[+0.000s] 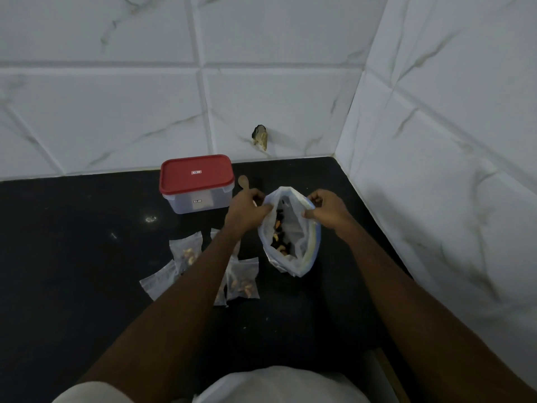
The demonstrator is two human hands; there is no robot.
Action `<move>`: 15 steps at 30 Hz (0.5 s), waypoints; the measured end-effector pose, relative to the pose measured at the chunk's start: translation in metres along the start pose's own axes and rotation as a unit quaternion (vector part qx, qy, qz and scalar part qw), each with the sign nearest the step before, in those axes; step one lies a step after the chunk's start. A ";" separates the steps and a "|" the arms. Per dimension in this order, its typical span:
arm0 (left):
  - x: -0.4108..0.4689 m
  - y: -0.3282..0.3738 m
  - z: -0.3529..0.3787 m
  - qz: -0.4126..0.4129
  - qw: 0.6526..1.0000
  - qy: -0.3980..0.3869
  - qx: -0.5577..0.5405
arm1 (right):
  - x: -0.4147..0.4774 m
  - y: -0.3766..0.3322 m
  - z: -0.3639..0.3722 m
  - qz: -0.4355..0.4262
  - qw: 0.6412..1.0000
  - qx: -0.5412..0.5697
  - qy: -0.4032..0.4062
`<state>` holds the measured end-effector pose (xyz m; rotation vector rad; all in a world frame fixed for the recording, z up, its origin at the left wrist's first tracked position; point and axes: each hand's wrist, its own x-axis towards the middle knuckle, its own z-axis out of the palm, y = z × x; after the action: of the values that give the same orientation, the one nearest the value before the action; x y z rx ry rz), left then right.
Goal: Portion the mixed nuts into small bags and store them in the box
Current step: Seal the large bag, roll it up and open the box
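Walls: white marble-look tiles, glossy and hard, meet in a corner at the upper right of the frame; one tile is chipped near the counter line.
Counter: black polished stone, smooth and faintly speckled, so thin plastic will likely slide on it.
Box: clear rigid plastic with rounded corners and a red lid on top, left of centre. It looks light and stiff, best taken by its two long sides.
Large bag: thin translucent plastic with a zip strip, lying at centre frame with its mouth open. It is limp and crinkly, with its weight low, so the rim is the place to hold it.
Left hand: pinches the bag's left rim.
Right hand: pinches the right rim, spreading the mouth.
Small bags: several flat clear pouches lie lower left of the large bag, some holding nuts, partly hidden under the left forearm. They are feather-light and slippery, best picked up by the top edge.
Spoon: wooden, with a rounded end, mostly hidden behind the left hand.
Mixed nuts: pale curved and dark pieces, hard and loose, likely to roll if tipped.
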<state>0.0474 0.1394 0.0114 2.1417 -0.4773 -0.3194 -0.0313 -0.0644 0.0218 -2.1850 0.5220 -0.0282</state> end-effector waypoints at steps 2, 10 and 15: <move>0.002 0.006 -0.003 -0.083 0.987 -0.062 -0.119 | 0.003 -0.003 -0.006 0.014 0.998 0.052 -0.036; 0.006 0.012 -0.012 -0.168 0.948 -0.109 -0.247 | 0.007 -0.015 -0.017 0.047 0.971 0.124 -0.197; 0.003 0.015 -0.015 -0.157 0.950 -0.096 -0.250 | 0.005 -0.023 -0.007 0.031 0.989 0.096 -0.106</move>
<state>0.0525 0.1410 0.0323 1.6870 -0.1333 -0.7499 -0.0203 -0.0592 0.0434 -1.9544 0.4458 0.1786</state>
